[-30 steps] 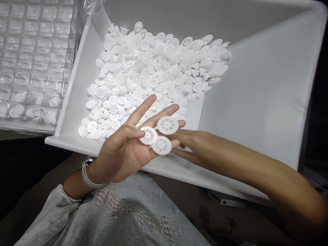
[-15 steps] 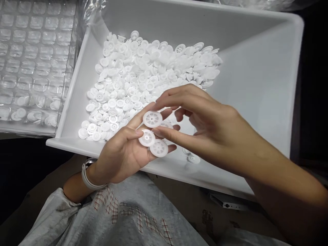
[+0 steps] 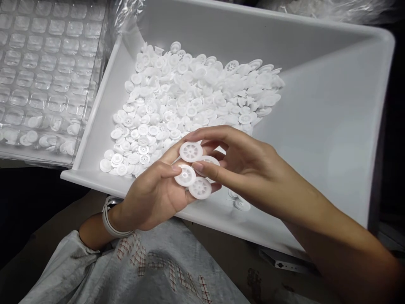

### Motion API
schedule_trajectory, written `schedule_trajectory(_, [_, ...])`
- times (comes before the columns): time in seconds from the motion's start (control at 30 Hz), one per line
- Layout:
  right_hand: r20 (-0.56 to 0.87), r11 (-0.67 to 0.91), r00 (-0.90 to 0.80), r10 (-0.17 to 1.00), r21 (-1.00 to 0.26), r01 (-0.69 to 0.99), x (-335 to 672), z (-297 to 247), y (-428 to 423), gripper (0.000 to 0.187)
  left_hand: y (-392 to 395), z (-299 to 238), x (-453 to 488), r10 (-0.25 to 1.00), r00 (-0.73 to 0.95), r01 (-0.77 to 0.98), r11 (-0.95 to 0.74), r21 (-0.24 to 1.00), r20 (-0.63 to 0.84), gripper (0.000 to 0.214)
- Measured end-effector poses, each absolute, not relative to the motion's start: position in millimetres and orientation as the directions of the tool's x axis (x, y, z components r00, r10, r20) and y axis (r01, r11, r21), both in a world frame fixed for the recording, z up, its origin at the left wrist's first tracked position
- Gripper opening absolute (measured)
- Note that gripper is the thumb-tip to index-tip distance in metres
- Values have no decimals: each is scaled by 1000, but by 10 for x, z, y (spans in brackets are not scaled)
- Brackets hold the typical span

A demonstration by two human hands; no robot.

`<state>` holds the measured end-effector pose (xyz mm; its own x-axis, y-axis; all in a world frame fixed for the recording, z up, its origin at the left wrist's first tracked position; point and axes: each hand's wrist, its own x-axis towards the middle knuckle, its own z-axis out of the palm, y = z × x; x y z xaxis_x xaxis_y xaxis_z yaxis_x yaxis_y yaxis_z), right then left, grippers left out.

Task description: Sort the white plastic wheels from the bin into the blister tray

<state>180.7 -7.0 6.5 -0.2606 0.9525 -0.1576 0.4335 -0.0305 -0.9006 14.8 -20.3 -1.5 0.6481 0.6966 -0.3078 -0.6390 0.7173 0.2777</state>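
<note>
Four white slotted discs (image 3: pixel 200 188) overlapping on the left hand's (image 3: pixel 155 190) fingers. That palm's up, thumb pinning the nearest-left disc against the fingers. Right hand (image 3: pixel 253 164) arched over them: thumb at the discs, forefinger out to the left fingertips. Can't tell if it's pinching one. Beyond: loose pile (image 3: pixel 193 93) of similar pieces in a grey-white bin (image 3: pixel 322 118); clear pocketed tray (image 3: pixel 47 63) to the left, some near pockets loaded.
</note>
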Motion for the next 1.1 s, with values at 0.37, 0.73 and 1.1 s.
schedule_trajectory(0.37, [-149,-43,-247,957,-920,390,1831,23,-99,22,-213,-20,144,685,656,-618,729,295,-318,47])
schedule_trajectory(0.73, [452,307,-63,890,-490,816,1690,363,934,21,-220,-30,116,650,640,-629,749,206,-409,44])
schedule_trajectory(1.1, [-212,120,-225,951,-420,900,2264,-311,738,33,-220,-7,99,689,595,-673,708,211,-413,53])
